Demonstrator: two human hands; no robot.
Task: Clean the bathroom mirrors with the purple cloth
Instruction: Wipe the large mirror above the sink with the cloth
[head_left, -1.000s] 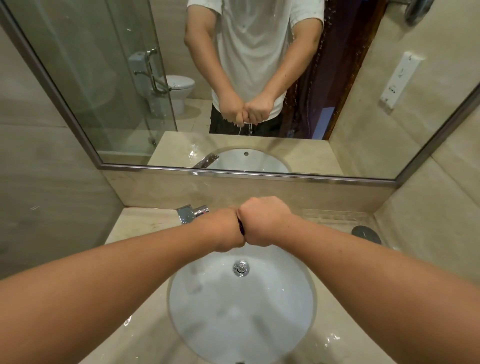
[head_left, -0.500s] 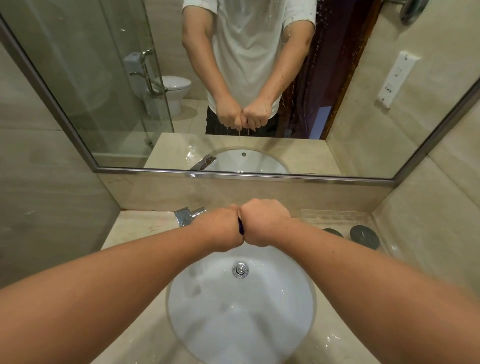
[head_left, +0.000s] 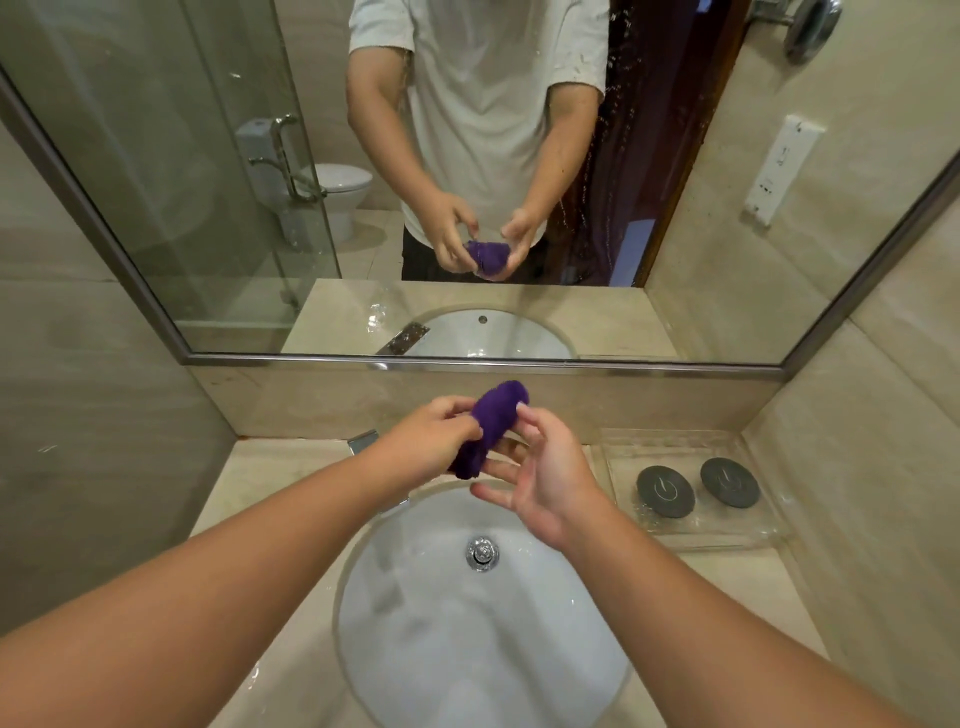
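Pressed knuckle to knuckle a moment ago, the left hand (head_left: 431, 441) and right hand (head_left: 548, 470) have parted, baring the purple cloth (head_left: 493, 418). Behind, the mirror (head_left: 156, 156) spans the wall over the wet worktop (head_left: 270, 478), white basin (head_left: 467, 654) in its middle, clear tray (head_left: 769, 535) at its back right corner. Left fingers grip the bunched cloth above the basin's back rim; right fingers spread loose beneath it.

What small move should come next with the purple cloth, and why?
Probably unroll it. The purple cloth is a tight bunched roll, gripped by the left hand, while the right hand lies open beside it. Spread flat, the cloth would likely wipe the droplets on the mirror better.
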